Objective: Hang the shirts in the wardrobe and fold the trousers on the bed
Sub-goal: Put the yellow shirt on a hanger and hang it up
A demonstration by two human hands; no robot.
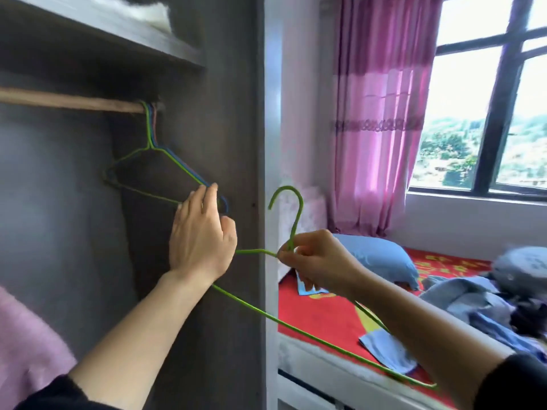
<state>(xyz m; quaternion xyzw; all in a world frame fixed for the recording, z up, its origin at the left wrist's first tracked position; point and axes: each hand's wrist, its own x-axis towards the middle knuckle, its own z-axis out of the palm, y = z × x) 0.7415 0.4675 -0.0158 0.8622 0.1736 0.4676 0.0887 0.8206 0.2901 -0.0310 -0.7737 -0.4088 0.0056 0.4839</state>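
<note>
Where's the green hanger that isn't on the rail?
In the head view the green hanger is centre-right, hook up, pinched at its neck by the right hand, beside the left hand gripping the hanging hangers; its bar slants down over the bed.

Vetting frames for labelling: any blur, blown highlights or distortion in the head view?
Head view: the window is blown out white at the top, the wardrobe interior dim by contrast; the pink cloth at lower left and the shelf above are smeared; wide-angle tilts the window frame; left hand, right hand and the green hanger are fairly sharp.
</note>
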